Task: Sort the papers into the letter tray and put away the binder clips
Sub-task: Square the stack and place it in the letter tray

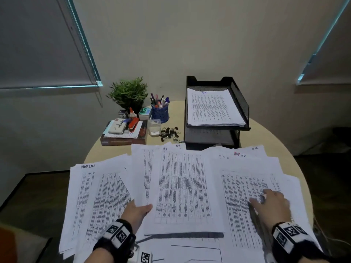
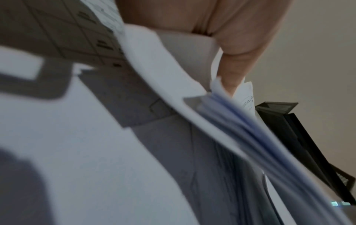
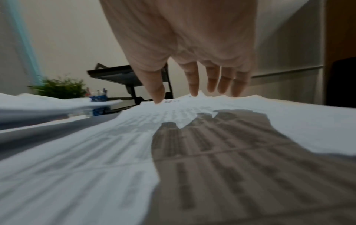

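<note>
Printed papers lie fanned across the round table's near half. My left hand (image 1: pixel 139 209) pinches the lower left corner of the middle stack (image 1: pixel 182 186), thumb on top and fingers beneath; the left wrist view shows this stack (image 2: pixel 221 115) lifted off the sheets below. My right hand (image 1: pixel 271 203) rests with straight fingers (image 3: pixel 194 85) on the right-hand sheets (image 1: pixel 245 196). A "Task List" pile (image 1: pixel 98 202) lies at the left. The black two-tier letter tray (image 1: pixel 239 99) stands at the back right with papers in its top tier. A heap of black binder clips (image 1: pixel 169 133) lies left of the tray.
At the back left stand a potted plant (image 1: pixel 129 93), a blue pen cup (image 1: pixel 160 111), a small clear box (image 1: pixel 154 128) and a stack of books with a stapler and case on top (image 1: pixel 123 131). The table's edge (image 1: pixel 303 177) curves round at the right.
</note>
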The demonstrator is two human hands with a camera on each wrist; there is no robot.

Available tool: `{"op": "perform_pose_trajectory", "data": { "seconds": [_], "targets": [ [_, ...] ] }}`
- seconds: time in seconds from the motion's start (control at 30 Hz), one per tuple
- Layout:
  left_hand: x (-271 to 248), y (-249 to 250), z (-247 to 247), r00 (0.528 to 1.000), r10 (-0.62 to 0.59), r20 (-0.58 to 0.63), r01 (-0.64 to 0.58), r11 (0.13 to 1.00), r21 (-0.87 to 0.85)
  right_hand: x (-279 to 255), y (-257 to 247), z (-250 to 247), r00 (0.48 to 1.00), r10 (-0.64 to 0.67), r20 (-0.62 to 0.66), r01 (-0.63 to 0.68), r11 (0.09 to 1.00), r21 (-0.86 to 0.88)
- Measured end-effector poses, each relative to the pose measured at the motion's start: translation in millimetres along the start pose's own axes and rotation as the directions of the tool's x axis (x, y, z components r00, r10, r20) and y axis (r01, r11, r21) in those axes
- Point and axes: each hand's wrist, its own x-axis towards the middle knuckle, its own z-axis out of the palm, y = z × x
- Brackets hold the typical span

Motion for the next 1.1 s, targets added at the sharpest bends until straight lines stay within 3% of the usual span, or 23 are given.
{"op": "perform_pose_trajectory", "data": {
  "seconds": [0.1,0.2,0.27,0.37,0.47,0.57,0.63,0.7,0.77,0.83,0.93,1.03,1.1],
  "targets": [
    [-1.3,-4.1,3.7,1.000,-0.003,0.003,0.003,0.995,0.100,-14.5,-28.4,15.9,0.972,-0.162,0.171,0.097,0.938,0.334],
    [-4.0,-1.3,3.8,0.999,0.005,0.038,-0.010,0.991,0.133,-24.1,-53.3,32.0,0.926,-0.190,0.325,-0.020,0.837,0.547],
    [-7.7,3.2,4.4,0.996,0.005,0.086,-0.016,0.992,0.122,-27.0,-66.6,38.3,0.881,-0.199,0.430,-0.168,0.718,0.676],
    [-10.6,13.0,2.0,0.987,0.020,0.160,-0.053,0.977,0.207,-22.8,-76.9,50.9,0.825,-0.225,0.519,-0.295,0.611,0.734],
    [-3.2,18.4,-12.0,0.982,0.063,0.177,-0.119,0.938,0.327,-19.0,-82.9,64.0,0.839,-0.208,0.503,-0.299,0.595,0.746],
    [9.8,18.8,-38.6,0.994,0.107,-0.035,-0.091,0.945,0.314,-17.9,-86.4,69.9,0.856,-0.181,0.484,-0.301,0.587,0.752],
    [18.9,21.0,-62.6,0.965,0.178,-0.192,-0.086,0.908,0.409,-15.5,-84.7,74.0,0.864,-0.170,0.473,-0.297,0.587,0.753],
    [24.3,24.4,-91.6,0.904,0.227,-0.361,-0.008,0.856,0.517,-13.8,-82.5,77.4,0.867,-0.167,0.469,-0.299,0.580,0.758],
    [26.3,24.4,-121.7,0.808,0.244,-0.537,0.177,0.768,0.615,-12.4,-80.8,80.3,0.869,-0.169,0.466,-0.298,0.574,0.763],
    [26.6,23.5,-145.6,0.747,0.127,-0.653,0.318,0.794,0.518,-11.7,-80.9,82.9,0.870,-0.167,0.464,-0.303,0.562,0.770],
    [33.1,22.2,-167.3,0.748,-0.024,-0.663,0.283,0.916,0.285,-10.7,-81.4,84.2,0.871,-0.180,0.457,-0.302,0.538,0.787],
    [34.1,23.6,-178.0,0.765,-0.014,-0.644,0.245,0.931,0.271,-10.0,-78.7,87.5,0.871,-0.179,0.458,-0.313,0.517,0.797],
    [32.6,30.5,-178.7,0.808,-0.012,-0.589,0.196,0.948,0.250,-9.9,-77.3,89.7,0.873,-0.172,0.457,-0.320,0.505,0.802]
  ]
}}
